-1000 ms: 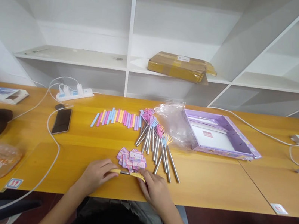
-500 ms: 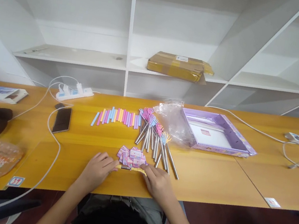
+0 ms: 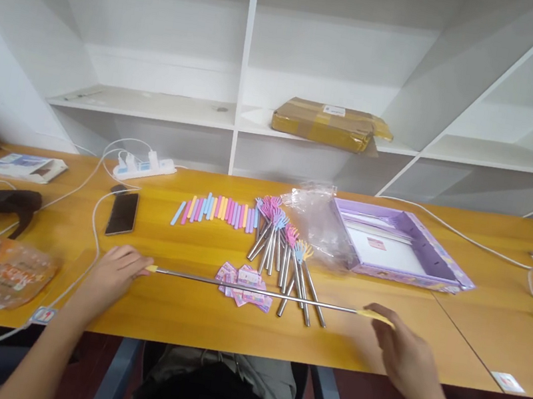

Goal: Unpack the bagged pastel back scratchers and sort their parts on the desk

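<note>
A thin metal telescopic rod (image 3: pixel 262 292) with yellow ends stretches level above the table's front part. My left hand (image 3: pixel 121 271) is closed on its left yellow end, my right hand (image 3: pixel 402 349) on the right yellow end. Behind the rod lies a pile of pink and purple cards (image 3: pixel 247 277). Several metal sticks with coloured hand-shaped heads (image 3: pixel 277 228) lie fanned out behind and right of the cards. A row of pastel tubes (image 3: pixel 219 211) lies further back, to their left.
At the back right stand a purple box (image 3: pixel 406 275) and crumpled clear plastic (image 3: pixel 316 221). A phone (image 3: pixel 122 214), power strip (image 3: pixel 144 168), white cables, black strap (image 3: pixel 7 202) and orange bag (image 3: pixel 6 273) are on the left. A taped carton (image 3: pixel 323 124) rests on the shelf.
My hands have moved far apart, left and right, and the rod between them is now drawn out long. The view has shifted slightly.
</note>
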### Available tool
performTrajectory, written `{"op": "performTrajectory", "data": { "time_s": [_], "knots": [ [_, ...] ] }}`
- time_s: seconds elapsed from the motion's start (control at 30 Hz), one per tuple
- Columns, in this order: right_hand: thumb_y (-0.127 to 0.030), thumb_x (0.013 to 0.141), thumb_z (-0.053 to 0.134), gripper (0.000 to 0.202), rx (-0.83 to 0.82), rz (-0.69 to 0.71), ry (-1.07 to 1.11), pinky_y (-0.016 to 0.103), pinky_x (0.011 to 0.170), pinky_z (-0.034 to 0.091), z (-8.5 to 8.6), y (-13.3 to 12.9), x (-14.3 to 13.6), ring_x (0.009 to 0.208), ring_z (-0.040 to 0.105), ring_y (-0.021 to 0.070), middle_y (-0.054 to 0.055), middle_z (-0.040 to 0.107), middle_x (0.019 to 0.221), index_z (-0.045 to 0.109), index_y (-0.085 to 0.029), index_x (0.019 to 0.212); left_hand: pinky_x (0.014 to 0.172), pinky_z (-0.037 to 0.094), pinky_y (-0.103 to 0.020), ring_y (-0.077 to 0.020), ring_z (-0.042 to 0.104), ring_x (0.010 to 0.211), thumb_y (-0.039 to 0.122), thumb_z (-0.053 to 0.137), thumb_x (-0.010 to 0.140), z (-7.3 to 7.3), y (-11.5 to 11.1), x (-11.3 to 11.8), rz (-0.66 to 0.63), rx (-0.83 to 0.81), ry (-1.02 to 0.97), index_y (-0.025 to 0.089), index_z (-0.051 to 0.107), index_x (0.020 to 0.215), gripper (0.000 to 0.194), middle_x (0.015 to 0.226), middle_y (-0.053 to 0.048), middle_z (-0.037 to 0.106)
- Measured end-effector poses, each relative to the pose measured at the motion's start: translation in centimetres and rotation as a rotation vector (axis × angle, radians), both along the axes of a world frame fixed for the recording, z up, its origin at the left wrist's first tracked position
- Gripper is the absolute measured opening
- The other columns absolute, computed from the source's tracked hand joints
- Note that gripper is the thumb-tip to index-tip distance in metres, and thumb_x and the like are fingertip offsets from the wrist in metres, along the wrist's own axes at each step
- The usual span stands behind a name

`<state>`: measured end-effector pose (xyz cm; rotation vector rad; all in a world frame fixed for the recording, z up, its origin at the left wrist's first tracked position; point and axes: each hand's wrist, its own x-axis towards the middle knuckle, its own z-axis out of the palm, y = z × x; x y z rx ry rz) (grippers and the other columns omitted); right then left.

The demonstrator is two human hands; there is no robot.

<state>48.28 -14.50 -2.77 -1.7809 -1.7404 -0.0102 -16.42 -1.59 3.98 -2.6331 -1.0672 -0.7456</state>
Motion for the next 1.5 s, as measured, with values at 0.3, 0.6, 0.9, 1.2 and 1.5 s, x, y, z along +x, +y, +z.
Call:
{"op": "performTrajectory", "data": {
  "time_s": [0.3, 0.6, 0.9, 1.2, 1.5],
  "knots": [
    [-0.056, 0.095, 0.043, 0.049, -0.159, -0.345, 0.246, 0.034, 0.060, 0.051, -3.4, -1.2, 1.9, 0.065, 0.070, 0.0266, 0.009, 0.074, 0.075, 0.071, -0.019, 0.113, 0.086, 0.053, -0.036, -0.0215, 0.067, 0.090, 0.041, 0.058, 0.108, -3.5, -1.1, -0.2, 0.051, -0.179, -0.170, 0.023, 0.074, 0.108, 0.024, 0.098, -0.004, 0.077],
    [-0.054, 0.095, 0.045, 0.051, -0.158, -0.482, 0.241, 0.033, 0.063, 0.047, -4.4, -0.7, 1.3, 0.066, 0.068, 0.0252, 0.010, 0.078, 0.087, 0.072, -0.021, 0.122, 0.084, 0.058, -0.032, -0.0207, 0.071, 0.093, 0.053, 0.060, 0.105, -5.0, -1.1, 2.0, 0.118, -0.403, -0.331, 0.023, 0.074, 0.100, 0.033, 0.098, -0.004, 0.075],
    [-0.066, 0.100, 0.038, 0.063, -0.039, -0.512, 0.263, 0.038, 0.068, 0.048, -3.5, -0.3, -0.1, 0.072, 0.069, 0.0285, 0.010, 0.072, 0.079, 0.071, -0.016, 0.118, 0.083, 0.058, -0.029, -0.0175, 0.072, 0.091, 0.043, 0.057, 0.109, -4.3, -1.7, 2.4, 0.027, -0.361, -0.289, 0.023, 0.076, 0.102, 0.029, 0.096, -0.003, 0.075],
    [-0.056, 0.106, 0.034, 0.049, -0.068, -0.399, 0.214, 0.033, 0.061, 0.045, 0.1, 2.7, -4.6, 0.060, 0.065, 0.0231, 0.006, 0.068, 0.072, 0.064, -0.018, 0.113, 0.084, 0.057, -0.028, -0.0168, 0.077, 0.089, 0.039, 0.057, 0.110, -2.3, -2.0, 6.0, -0.013, -0.143, -0.169, 0.022, 0.077, 0.110, 0.026, 0.100, -0.002, 0.081],
    [-0.029, 0.112, 0.036, 0.028, 0.096, 0.207, 0.178, 0.031, 0.059, 0.048, -0.3, 2.0, -24.4, 0.061, 0.070, 0.0229, 0.007, 0.075, 0.079, 0.063, -0.021, 0.117, 0.071, 0.055, -0.024, -0.0144, 0.073, 0.074, 0.043, 0.052, 0.112, -4.9, -4.8, 15.7, -0.087, -0.297, -0.288, 0.024, 0.077, 0.110, 0.032, 0.087, -0.002, 0.077]
  ]
}}
